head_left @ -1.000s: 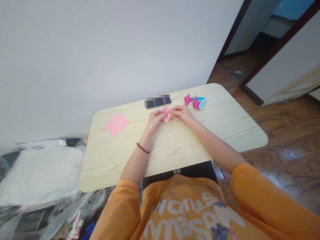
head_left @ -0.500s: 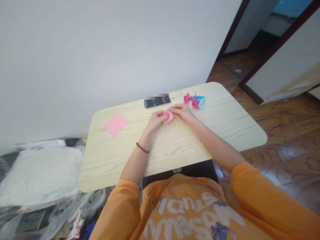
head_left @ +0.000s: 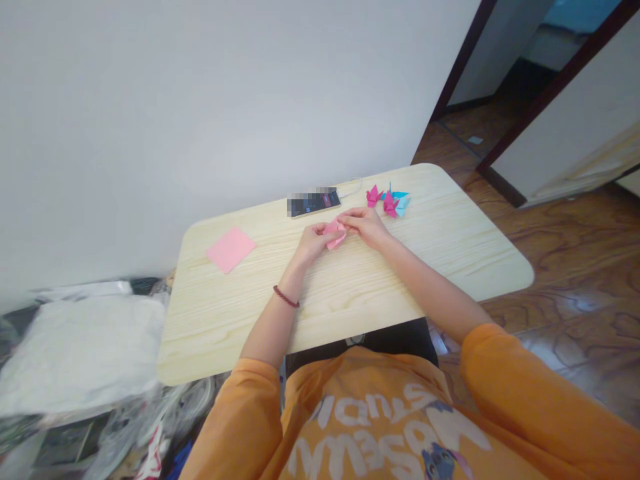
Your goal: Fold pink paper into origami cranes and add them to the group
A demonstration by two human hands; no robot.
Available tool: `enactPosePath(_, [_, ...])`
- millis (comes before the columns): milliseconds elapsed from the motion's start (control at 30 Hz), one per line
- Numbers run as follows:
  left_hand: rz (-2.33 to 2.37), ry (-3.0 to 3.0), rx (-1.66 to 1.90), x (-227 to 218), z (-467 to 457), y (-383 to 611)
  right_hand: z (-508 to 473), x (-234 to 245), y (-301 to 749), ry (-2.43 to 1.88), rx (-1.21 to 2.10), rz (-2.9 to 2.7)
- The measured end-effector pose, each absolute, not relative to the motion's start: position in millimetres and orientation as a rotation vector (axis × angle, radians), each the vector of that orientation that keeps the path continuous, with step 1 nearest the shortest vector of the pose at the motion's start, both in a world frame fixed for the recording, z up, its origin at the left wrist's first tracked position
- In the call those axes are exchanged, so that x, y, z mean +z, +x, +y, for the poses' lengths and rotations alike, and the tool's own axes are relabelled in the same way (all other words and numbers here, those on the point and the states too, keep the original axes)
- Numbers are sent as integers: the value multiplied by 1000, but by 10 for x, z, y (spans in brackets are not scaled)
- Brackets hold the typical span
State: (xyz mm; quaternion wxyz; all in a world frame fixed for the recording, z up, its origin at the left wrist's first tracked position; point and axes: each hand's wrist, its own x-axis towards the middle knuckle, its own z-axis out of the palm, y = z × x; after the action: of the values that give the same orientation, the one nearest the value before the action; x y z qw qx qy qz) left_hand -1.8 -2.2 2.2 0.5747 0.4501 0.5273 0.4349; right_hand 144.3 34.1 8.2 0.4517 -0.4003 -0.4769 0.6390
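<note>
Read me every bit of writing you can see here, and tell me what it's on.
White print on the orange sweatshirt: large letters, upside down from this view and creased, too distorted to quote.
Black phone: its screen is pixelated and too small to read.
Nothing else readable shows.

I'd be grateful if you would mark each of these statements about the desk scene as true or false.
Both the left hand and the right hand hold a folded piece of pink paper. True.
A red bead bracelet is on the right wrist. False: it is on the left wrist.
A flat pink square of paper lies on the table, left of the hands. True.
The phone lies nearer the person than the hands. False: the phone lies beyond the hands.
Pink and blue paper cranes lie beyond the right hand. True.
</note>
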Motion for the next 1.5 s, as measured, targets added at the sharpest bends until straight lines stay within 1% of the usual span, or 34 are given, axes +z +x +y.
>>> enactPosePath(667, [1311,1063,1018,45,-26,-16,356,88,1452,-995,1429,-1242])
enactPosePath(967, [1291,1048,1043,58,-26,-22,343,112,1464,-959,1531,-1274])
enactPosePath(1333, [1265,1022,1075,54,-5,-11,372,82,1463,-983,1429,-1283])
enactPosePath(1500, [1245,996,1077,53,1,-14,370,68,1462,-972,1442,-1260])
